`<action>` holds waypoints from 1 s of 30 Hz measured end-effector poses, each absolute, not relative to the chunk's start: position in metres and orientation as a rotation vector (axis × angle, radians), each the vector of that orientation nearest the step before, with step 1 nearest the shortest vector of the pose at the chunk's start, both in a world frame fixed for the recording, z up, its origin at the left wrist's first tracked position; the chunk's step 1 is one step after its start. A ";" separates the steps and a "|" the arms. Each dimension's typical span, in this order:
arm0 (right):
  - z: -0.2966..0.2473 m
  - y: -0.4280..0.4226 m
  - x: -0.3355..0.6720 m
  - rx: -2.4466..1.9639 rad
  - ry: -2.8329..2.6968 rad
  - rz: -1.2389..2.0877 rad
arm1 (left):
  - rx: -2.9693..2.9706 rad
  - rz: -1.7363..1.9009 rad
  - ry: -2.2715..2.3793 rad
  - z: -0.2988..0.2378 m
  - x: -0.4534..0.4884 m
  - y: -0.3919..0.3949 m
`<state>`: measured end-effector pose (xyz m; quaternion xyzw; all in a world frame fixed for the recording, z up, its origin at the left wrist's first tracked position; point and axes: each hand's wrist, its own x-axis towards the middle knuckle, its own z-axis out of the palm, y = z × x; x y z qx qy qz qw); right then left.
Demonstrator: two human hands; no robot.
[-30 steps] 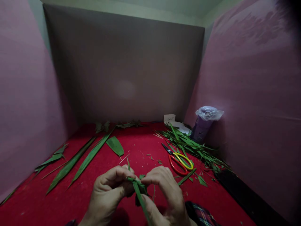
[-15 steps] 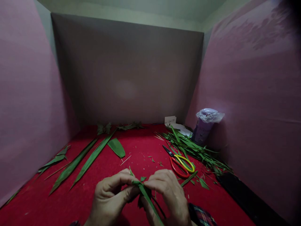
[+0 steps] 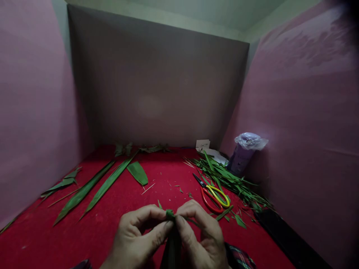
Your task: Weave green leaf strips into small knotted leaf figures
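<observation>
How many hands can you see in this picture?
2. The left hand is at the bottom, left of centre; the right hand is opposite it. Their fingertips meet at a green leaf piece between them.

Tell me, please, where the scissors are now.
In the head view, the scissors lie right of centre, beyond the right hand and beside the green leaf pile.

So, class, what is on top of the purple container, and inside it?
Crumpled clear plastic drapes over the top of the purple container. Its inside cannot be seen; the plastic and walls hide it.
</observation>
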<state>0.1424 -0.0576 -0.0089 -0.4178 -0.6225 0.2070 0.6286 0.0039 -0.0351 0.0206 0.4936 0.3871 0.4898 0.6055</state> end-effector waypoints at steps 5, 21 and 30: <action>-0.008 -0.056 0.141 -1.010 -1.126 1.058 | 1.044 1.061 0.935 0.014 0.005 -0.031; -0.021 -0.045 0.143 -0.719 -0.733 1.558 | 0.972 0.976 0.884 0.009 0.001 -0.027; -0.022 -0.045 0.143 -0.765 -0.850 1.428 | 1.103 1.018 0.943 0.005 0.001 -0.023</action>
